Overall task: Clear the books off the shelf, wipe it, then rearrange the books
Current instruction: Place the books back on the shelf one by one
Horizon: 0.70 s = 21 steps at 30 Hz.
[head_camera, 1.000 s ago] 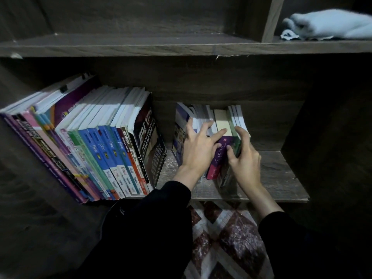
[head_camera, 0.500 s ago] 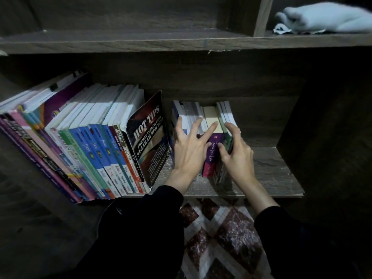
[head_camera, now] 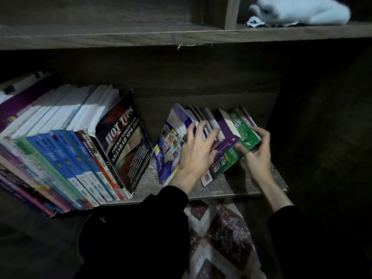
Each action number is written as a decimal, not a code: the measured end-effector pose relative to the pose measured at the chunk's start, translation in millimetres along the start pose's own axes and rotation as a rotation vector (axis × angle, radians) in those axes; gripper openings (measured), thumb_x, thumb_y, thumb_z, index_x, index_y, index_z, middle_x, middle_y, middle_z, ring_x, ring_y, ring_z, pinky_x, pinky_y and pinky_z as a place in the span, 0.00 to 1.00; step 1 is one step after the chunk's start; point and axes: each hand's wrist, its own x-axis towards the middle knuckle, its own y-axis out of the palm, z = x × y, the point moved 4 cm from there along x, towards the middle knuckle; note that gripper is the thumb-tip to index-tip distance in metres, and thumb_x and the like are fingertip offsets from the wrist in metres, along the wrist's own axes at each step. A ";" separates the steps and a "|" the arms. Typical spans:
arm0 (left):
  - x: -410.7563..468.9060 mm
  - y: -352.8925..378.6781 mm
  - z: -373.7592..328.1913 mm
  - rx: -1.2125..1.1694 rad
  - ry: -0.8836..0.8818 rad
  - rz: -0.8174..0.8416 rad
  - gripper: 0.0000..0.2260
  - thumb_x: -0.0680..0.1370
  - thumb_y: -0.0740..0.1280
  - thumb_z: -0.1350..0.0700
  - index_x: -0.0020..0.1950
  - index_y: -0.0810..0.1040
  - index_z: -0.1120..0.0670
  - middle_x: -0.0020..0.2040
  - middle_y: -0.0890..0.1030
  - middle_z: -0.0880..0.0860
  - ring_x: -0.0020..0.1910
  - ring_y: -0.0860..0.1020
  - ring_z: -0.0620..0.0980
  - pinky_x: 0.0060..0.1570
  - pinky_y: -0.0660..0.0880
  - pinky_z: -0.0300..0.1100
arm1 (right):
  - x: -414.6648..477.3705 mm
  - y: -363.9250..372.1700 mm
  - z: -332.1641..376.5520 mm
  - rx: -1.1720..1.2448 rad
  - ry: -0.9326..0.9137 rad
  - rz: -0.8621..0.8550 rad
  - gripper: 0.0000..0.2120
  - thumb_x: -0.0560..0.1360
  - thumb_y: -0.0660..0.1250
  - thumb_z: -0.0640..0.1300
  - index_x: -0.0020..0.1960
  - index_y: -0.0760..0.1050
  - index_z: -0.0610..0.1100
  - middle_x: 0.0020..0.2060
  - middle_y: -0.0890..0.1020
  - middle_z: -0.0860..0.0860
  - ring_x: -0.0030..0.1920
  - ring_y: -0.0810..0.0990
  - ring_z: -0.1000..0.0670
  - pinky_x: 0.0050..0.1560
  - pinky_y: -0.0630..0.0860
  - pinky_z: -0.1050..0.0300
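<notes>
Left hand [head_camera: 198,152] is lying with its fingers spread wide across the front of the small group of books [head_camera: 201,115], pressing flat and gripping nothing. The right hand [head_camera: 256,158] is curling fingers and thumb round the outer end of the green book [head_camera: 244,135] at that group's right side. Both arms are reaching in from below in black sleeves [head_camera: 136,238]. The dark wooden shelf [head_camera: 149,181] is carrying all the books. A large row of books [head_camera: 60,150] is filling its left half and leaning leftward. The small group is standing tilted in the right half, with a strip of bare board between the two. At the right end of the large row, the HOT TIPS book [head_camera: 124,143] is bowing its cover out toward that gap. Within the small group, a blue-covered book [head_camera: 168,152] is facing the gap on the left, and a purple book [head_camera: 227,135] is sitting just beside the green one. On the upper shelf [head_camera: 120,36], a pale blue cloth [head_camera: 300,11] is lying in the right compartment.
</notes>
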 end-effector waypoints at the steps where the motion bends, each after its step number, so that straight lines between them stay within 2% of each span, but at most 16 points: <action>1: -0.8 6.5 -3.0 0.008 0.012 0.017 0.26 0.73 0.72 0.54 0.69 0.69 0.48 0.72 0.64 0.55 0.72 0.59 0.60 0.45 0.79 0.54 | 4.8 -9.5 -7.9 0.070 0.064 -0.007 0.27 0.72 0.69 0.29 0.59 0.66 0.55 0.56 0.76 0.54 0.57 0.79 0.49 0.47 0.81 0.54; 3: -4.4 18.8 -5.6 0.029 0.023 0.056 0.27 0.74 0.72 0.53 0.71 0.68 0.48 0.73 0.64 0.55 0.73 0.58 0.59 0.49 0.78 0.54 | 12.5 -25.4 -23.6 0.176 0.183 -0.037 0.27 0.71 0.68 0.28 0.55 0.67 0.57 0.59 0.76 0.48 0.56 0.80 0.47 0.47 0.81 0.49; 5: -9.0 28.2 -3.2 0.051 0.014 0.100 0.28 0.76 0.70 0.52 0.73 0.64 0.48 0.74 0.61 0.55 0.74 0.55 0.59 0.58 0.75 0.55 | 17.4 -34.1 -33.9 0.233 0.261 -0.049 0.27 0.71 0.68 0.27 0.53 0.67 0.58 0.59 0.76 0.48 0.56 0.80 0.45 0.47 0.80 0.45; 7: -13.6 33.5 0.8 0.085 0.008 0.143 0.28 0.77 0.68 0.50 0.75 0.60 0.48 0.74 0.60 0.56 0.75 0.52 0.59 0.67 0.67 0.57 | 20.0 -36.4 -40.3 0.270 0.312 -0.061 0.26 0.71 0.67 0.27 0.53 0.66 0.57 0.57 0.76 0.49 0.55 0.80 0.45 0.47 0.81 0.44; 9: -18.6 35.7 2.9 0.130 0.014 0.170 0.29 0.78 0.66 0.49 0.76 0.58 0.48 0.75 0.59 0.57 0.76 0.50 0.60 0.72 0.58 0.58 | 21.0 -37.1 -45.4 0.272 0.357 -0.094 0.25 0.72 0.66 0.26 0.55 0.65 0.54 0.56 0.76 0.49 0.54 0.79 0.46 0.43 0.81 0.48; 11: -22.6 36.6 3.5 0.149 0.010 0.180 0.29 0.79 0.65 0.51 0.76 0.56 0.48 0.76 0.58 0.57 0.77 0.48 0.59 0.74 0.53 0.58 | 20.5 -38.7 -49.3 0.221 0.396 -0.135 0.26 0.72 0.66 0.27 0.59 0.62 0.51 0.53 0.75 0.50 0.54 0.78 0.46 0.44 0.80 0.48; 13: -24.7 38.4 4.3 0.155 0.004 0.180 0.29 0.79 0.65 0.55 0.77 0.55 0.48 0.76 0.57 0.57 0.77 0.47 0.59 0.75 0.50 0.59 | 20.0 -41.3 -55.0 0.143 0.443 -0.157 0.26 0.72 0.67 0.28 0.60 0.60 0.49 0.56 0.75 0.46 0.56 0.77 0.44 0.52 0.79 0.42; 14: -25.4 39.3 4.6 0.160 0.004 0.174 0.30 0.79 0.65 0.57 0.77 0.55 0.48 0.76 0.56 0.58 0.77 0.47 0.59 0.74 0.50 0.59 | 18.7 -43.8 -57.2 0.115 0.475 -0.173 0.26 0.72 0.67 0.28 0.60 0.59 0.48 0.58 0.75 0.44 0.56 0.77 0.43 0.53 0.78 0.41; 16: -26.1 40.0 4.6 0.161 0.002 0.163 0.30 0.78 0.65 0.60 0.77 0.56 0.48 0.76 0.56 0.58 0.77 0.48 0.60 0.74 0.50 0.60 | 13.4 -49.3 -61.5 0.100 0.561 -0.214 0.27 0.72 0.67 0.29 0.63 0.59 0.45 0.56 0.75 0.43 0.51 0.77 0.45 0.44 0.79 0.48; 18: -26.6 40.2 4.1 0.154 -0.007 0.170 0.31 0.78 0.65 0.60 0.77 0.56 0.48 0.77 0.56 0.58 0.77 0.47 0.60 0.74 0.51 0.60 | 6.1 -53.4 -67.2 0.105 0.625 -0.225 0.29 0.72 0.66 0.29 0.68 0.60 0.43 0.54 0.75 0.44 0.44 0.76 0.48 0.36 0.74 0.55; 21: -27.4 38.7 2.9 0.151 -0.014 0.181 0.31 0.78 0.65 0.60 0.77 0.56 0.48 0.77 0.55 0.58 0.77 0.48 0.60 0.73 0.52 0.61 | -0.9 -57.0 -71.1 0.012 0.617 -0.242 0.32 0.71 0.68 0.31 0.71 0.61 0.44 0.54 0.75 0.44 0.40 0.75 0.50 0.37 0.74 0.56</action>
